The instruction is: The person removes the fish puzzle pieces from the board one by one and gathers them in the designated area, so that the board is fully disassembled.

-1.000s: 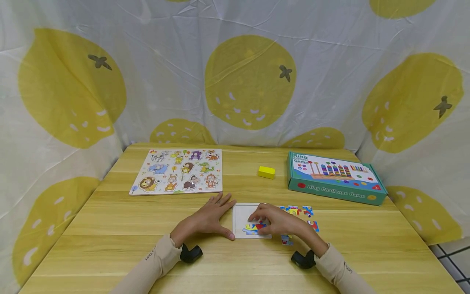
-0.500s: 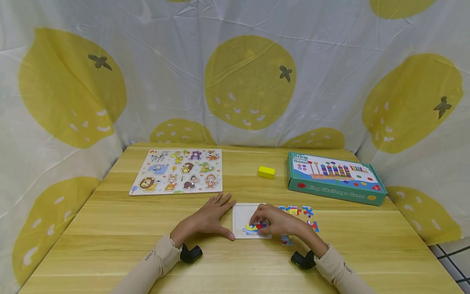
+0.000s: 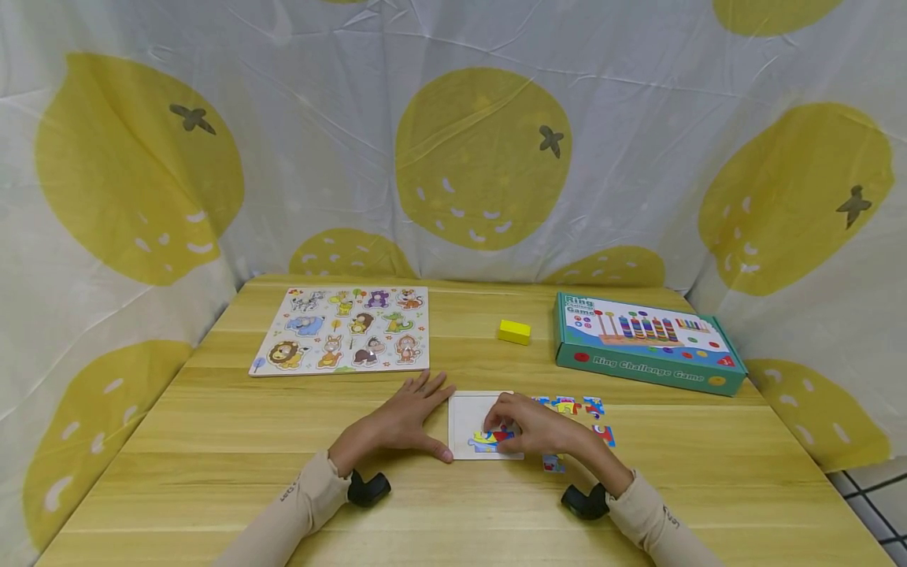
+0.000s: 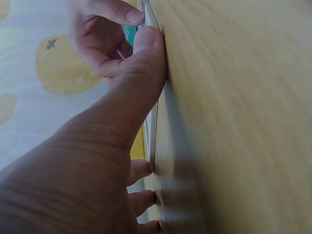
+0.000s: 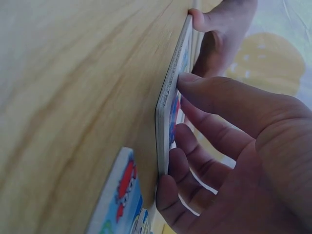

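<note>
A square white puzzle tray (image 3: 464, 409) lies flat on the table in front of me. A few joined jigsaw pieces (image 3: 485, 442), blue, yellow and red, lie along its near side. My left hand (image 3: 404, 417) rests at the tray's left edge with fingers spread; its thumb touches the near left corner. Over the tray's right half, my right hand (image 3: 531, 425) pinches a red and blue jigsaw piece (image 5: 175, 119) between thumb and curled fingers. Part of that piece is hidden by the hand. Other loose jigsaw pieces (image 3: 567, 406) lie right of the tray.
An animal puzzle board (image 3: 347, 329) lies at the back left. At the back stands a small yellow block (image 3: 514, 331). A green Ring Challenge Game box (image 3: 645, 346) sits at the back right. A lemon-print curtain (image 3: 489, 157) hangs behind the wooden table (image 3: 453, 520).
My right hand's fingers have shifted slightly to the right over the pieces in the tray. My left hand and the tray have stayed in place.
</note>
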{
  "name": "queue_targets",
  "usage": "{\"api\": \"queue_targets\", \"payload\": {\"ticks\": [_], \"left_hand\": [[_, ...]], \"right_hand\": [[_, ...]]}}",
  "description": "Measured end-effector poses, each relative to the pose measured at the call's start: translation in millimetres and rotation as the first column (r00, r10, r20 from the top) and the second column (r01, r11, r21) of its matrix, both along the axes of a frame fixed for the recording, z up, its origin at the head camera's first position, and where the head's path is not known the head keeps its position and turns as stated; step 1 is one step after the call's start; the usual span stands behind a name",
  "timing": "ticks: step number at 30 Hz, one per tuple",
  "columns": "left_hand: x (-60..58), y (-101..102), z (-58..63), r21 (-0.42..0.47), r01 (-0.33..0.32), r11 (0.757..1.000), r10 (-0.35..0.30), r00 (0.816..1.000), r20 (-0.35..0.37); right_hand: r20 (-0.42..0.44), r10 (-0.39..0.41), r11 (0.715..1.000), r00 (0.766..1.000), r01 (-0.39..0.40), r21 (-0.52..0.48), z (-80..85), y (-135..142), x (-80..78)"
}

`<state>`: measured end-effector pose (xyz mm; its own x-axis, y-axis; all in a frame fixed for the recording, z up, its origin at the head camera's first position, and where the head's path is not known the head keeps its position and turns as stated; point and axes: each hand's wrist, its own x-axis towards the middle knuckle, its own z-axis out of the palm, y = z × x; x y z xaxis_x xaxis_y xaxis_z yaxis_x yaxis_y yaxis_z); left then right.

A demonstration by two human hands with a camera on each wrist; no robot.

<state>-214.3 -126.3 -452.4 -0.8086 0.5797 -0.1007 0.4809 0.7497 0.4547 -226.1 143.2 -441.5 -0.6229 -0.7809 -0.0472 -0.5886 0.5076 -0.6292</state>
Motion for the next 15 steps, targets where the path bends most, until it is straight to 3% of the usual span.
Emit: {"api": "queue_targets", "payload": {"ticks": [15], "left_hand": [[-0.2, 0.0, 0.7, -0.001, 0.003, 1.0, -0.003, 1.0, 0.004]], "right_hand": [[-0.004, 0.011, 1.0, 1.0, -0.011, -0.023, -1.1, 0.8, -0.1]]}}
